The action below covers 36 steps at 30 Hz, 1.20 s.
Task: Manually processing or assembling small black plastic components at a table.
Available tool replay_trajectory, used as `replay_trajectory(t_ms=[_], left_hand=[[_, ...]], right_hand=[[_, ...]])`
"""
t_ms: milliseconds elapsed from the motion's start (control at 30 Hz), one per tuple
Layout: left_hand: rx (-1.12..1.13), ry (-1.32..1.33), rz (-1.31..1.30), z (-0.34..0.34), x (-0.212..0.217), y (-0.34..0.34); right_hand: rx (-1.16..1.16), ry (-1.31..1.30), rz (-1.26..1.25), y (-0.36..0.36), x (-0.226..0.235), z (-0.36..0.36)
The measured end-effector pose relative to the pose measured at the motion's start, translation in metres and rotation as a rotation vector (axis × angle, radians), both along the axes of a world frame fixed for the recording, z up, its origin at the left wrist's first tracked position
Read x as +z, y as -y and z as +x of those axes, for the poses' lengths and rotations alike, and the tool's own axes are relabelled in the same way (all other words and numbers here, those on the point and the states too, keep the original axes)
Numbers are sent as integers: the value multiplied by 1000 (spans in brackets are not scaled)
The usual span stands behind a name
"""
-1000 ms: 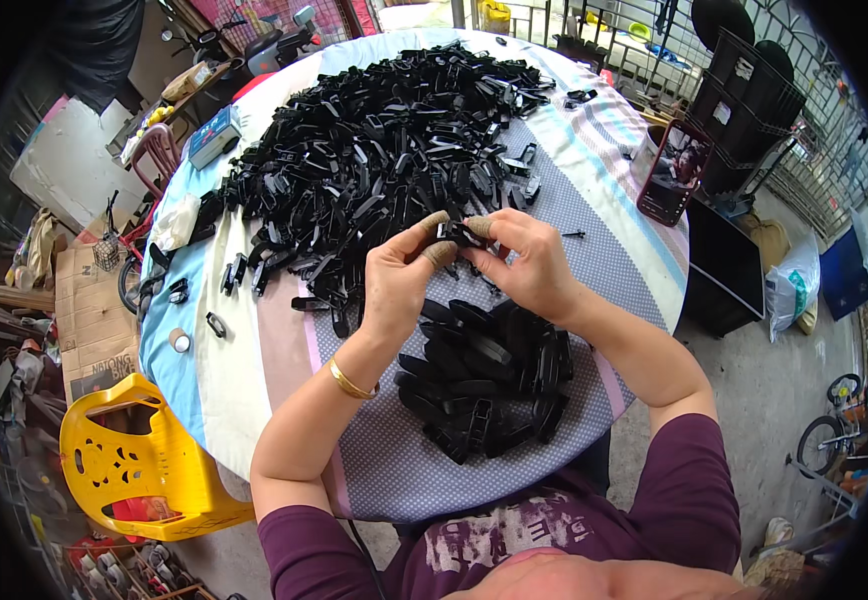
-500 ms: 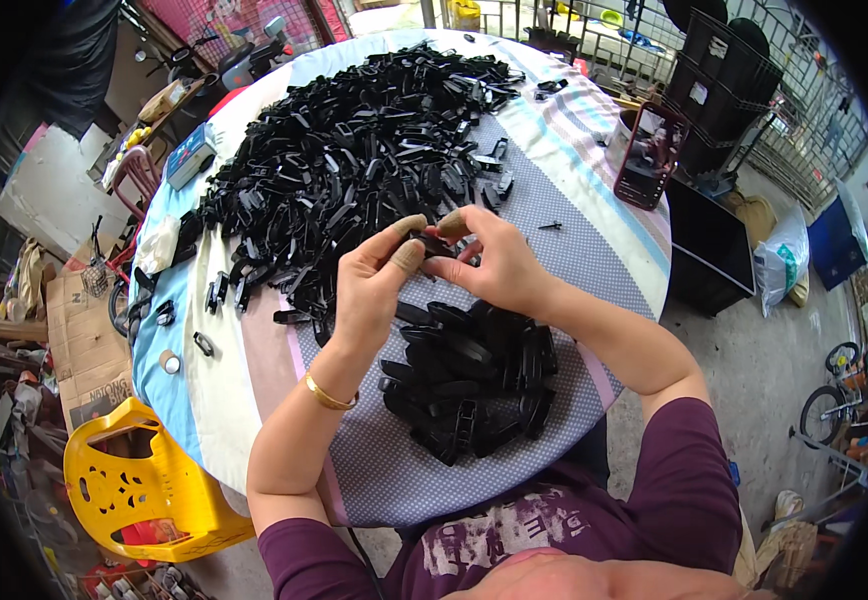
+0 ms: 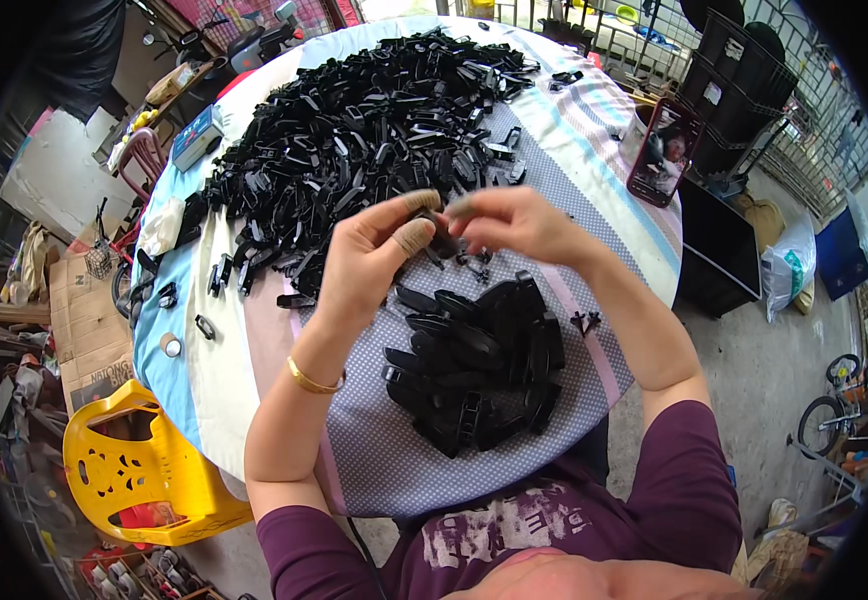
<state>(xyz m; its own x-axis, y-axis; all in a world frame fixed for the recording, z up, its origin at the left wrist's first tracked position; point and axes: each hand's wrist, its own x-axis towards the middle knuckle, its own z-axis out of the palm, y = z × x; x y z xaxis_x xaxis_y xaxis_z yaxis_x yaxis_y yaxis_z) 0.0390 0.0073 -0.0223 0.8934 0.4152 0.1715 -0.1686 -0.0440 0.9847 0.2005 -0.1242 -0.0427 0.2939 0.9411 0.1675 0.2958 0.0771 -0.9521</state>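
Observation:
My left hand [image 3: 366,250], with tape round its thumb and a fingertip, pinches a black plastic clip [image 3: 442,243] above the table. Close to the clip's right side, my right hand [image 3: 534,228] has its thumb and fingers drawn together; what lies between them is too small and blurred to make out. Below my hands is a heap of larger black clips [image 3: 479,345]. Some small black parts [image 3: 476,264] lie under my right fingers, and more small black parts [image 3: 584,321] lie beside my right forearm. A large pile of black clips [image 3: 354,130] spreads beyond my hands.
A cloth-covered round table [image 3: 374,480] bears everything. A phone [image 3: 664,150] stands upright at the right, a blue box [image 3: 197,138] at the far left, and a tape roll [image 3: 171,345] near the left edge. A yellow chair [image 3: 144,480] and a black crate [image 3: 719,250] flank the table.
My right fingers have pulled slightly back from the clip, which both hands were touching. My left hand has shifted a little upward. Small parts beneath my right hand and forearm now show.

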Motion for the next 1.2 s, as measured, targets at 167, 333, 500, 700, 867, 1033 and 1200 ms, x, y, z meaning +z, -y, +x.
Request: replay_trajectory(t_ms=[167,333,500,700,867,1033,1200], left_hand=[[-264,-272,605,-13,19,24],[-220,-268,761,4,-9,27],[260,-453,1223,43,-42,13],[221,-381,903,42,-50,4],[227,-293,421,30,-38,-5],[198,-22,-2,18,-34,-1],[108,7,-78,16,-37,2]], right_hand=[[-256,456,-49,9,-11,36],[-279,824,-155,-7,-42,11],[-299,701,-129,-9,-48,2],[-300,539,-80,-11,-47,-5],[-222,277,182,-11,-41,-10],[-231,2,292,-10,-25,-20],[-244,213,231,-4,-21,-20]])
